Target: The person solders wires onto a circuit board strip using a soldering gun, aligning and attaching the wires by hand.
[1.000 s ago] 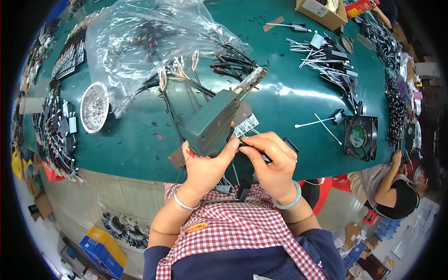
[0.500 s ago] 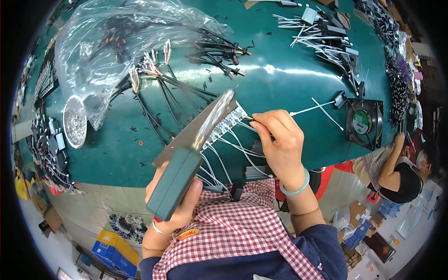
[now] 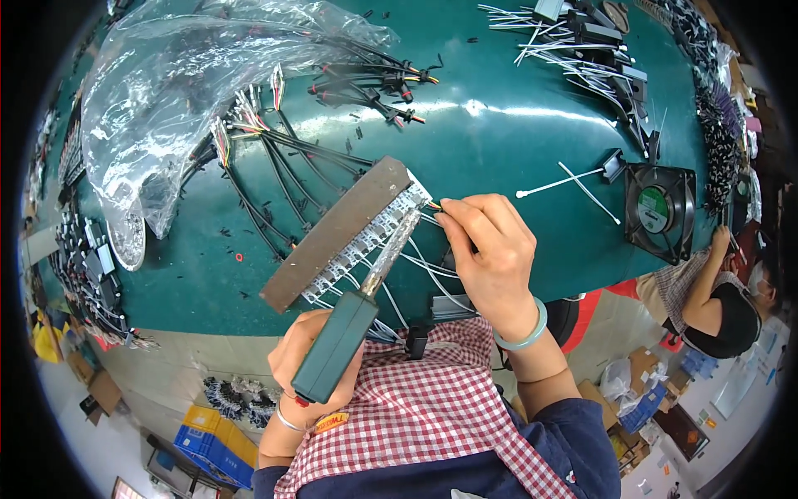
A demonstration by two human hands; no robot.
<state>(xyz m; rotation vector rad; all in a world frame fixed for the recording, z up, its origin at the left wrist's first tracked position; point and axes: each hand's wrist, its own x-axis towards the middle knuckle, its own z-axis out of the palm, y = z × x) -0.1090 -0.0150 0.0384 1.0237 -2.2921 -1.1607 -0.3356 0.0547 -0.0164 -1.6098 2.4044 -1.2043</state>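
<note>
My left hand is closed round the green handle of a soldering iron. The iron's silver shaft slants up over a row of small white circuit boards, its tip close to the upper end of the row. Along those boards' far side lies a brown bar. With thumb and finger pinched, my right hand grips thin coloured wires at that upper end. Whether the tip touches them I cannot tell. White cables run from the boards toward my checked apron.
Black cables with stripped ends and a clear plastic bag lie on the green table at left, near a round white dish. A black fan stands at right, below a pile of white-cabled parts. Another person sits at far right.
The soldering iron's tip has come down from above the brown bar to the boards' upper end beside the wires. My right hand keeps its pinch. The whole view has shifted slightly.
</note>
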